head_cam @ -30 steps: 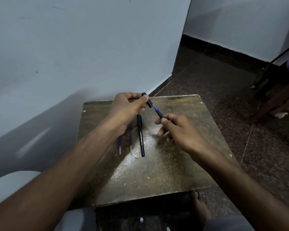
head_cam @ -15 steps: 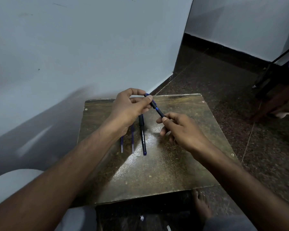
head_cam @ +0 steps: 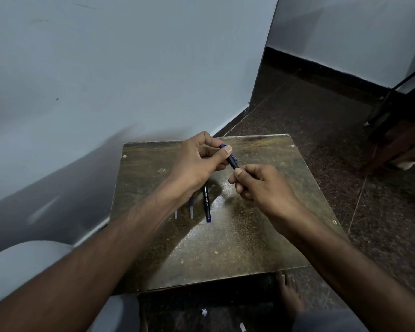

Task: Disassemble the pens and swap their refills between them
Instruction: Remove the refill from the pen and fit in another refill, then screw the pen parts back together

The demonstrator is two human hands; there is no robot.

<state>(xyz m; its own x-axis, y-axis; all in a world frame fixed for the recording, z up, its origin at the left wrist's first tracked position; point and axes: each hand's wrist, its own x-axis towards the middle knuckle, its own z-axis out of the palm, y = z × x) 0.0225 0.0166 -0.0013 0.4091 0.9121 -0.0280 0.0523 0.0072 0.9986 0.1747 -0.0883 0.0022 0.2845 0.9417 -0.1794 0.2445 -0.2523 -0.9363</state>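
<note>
Above the far part of a worn wooden board [head_cam: 225,240], both hands hold one black and blue pen [head_cam: 231,159]. My left hand [head_cam: 197,161] pinches its cap end between thumb and fingers. My right hand [head_cam: 259,185] grips the other end, which is hidden in the fingers. A second black pen barrel [head_cam: 206,203] with white lettering lies flat on the board below my left hand. Left of it lie two thin refills [head_cam: 191,209], partly covered by my left wrist.
The board rests low by a pale wall on the left. A dark speckled floor spreads to the right, with dark furniture legs [head_cam: 393,130] at the far right. My bare foot [head_cam: 289,295] shows under the board's near edge, my grey-clad knee [head_cam: 22,267] at lower left.
My hands have drawn closer together, and the blue stretch of pen once showing between them is now covered by the cap. The parts lying on the board have not moved.
</note>
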